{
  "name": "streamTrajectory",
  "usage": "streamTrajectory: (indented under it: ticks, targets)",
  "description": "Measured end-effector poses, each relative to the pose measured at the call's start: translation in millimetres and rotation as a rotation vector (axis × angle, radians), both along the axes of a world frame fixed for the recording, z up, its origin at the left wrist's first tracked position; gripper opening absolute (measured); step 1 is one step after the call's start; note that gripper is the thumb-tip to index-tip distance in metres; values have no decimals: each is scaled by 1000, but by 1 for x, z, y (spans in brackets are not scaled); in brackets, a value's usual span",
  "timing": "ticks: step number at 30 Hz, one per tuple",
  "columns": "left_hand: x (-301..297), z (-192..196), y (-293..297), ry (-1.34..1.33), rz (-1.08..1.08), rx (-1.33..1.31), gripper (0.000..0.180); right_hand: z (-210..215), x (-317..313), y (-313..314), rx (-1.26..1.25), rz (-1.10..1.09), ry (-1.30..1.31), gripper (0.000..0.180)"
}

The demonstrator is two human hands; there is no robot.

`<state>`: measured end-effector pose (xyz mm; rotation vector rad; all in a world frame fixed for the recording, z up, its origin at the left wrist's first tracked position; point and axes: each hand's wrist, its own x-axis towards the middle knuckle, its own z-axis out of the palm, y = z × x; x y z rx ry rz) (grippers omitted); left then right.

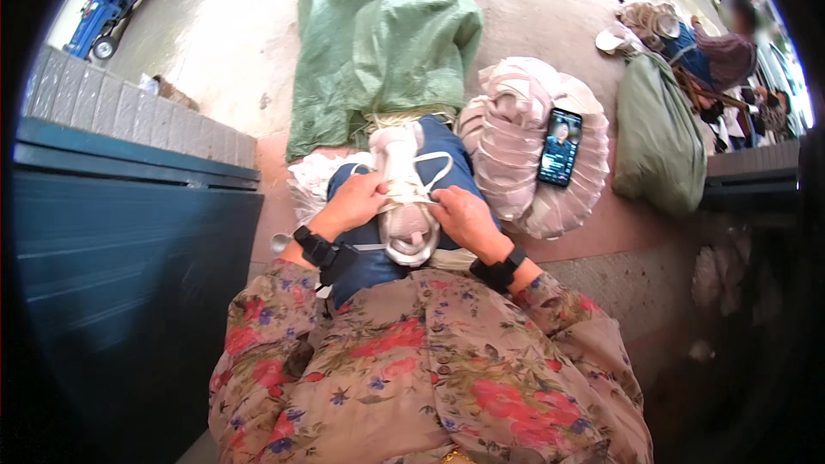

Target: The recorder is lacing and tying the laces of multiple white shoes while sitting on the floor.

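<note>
Pale sneaker (404,198) sat sole-up on the person's lap, over the blue trousers (369,262). Left hand (354,200) gripped its left side, fingers curled against the upper. Right hand (464,217) clamped the right side, fingers pinching near the white lace (434,167). Black bands on both wrists. Just right of the lap, a stack of pale shoe parts (516,137) carried a lit phone (559,148). Green sack (382,43) lay on the floor beyond the knees; second green sack (657,137) further right.
</note>
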<state>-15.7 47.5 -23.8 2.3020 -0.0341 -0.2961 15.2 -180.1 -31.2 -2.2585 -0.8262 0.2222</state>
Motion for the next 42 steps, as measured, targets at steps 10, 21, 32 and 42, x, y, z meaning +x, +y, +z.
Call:
streamTrajectory:
  ticks: [10, 21, 32, 42]
  targets:
    - [4, 12, -13, -295, 29, 154, 7, 5, 1, -4, 4, -7, 39, 16]
    - [-2, 12, 8, -367, 155, 706, 7, 17, 0, -55, -83, -9, -181, 1]
    - [-21, -13, -26, -159, 399, 268, 14, 4, -53, -217, -394, -421, -580, 1]
    - [-30, -7, -31, -63, 318, 188, 23, -66, -95, -257, -647, -663, -176, 12]
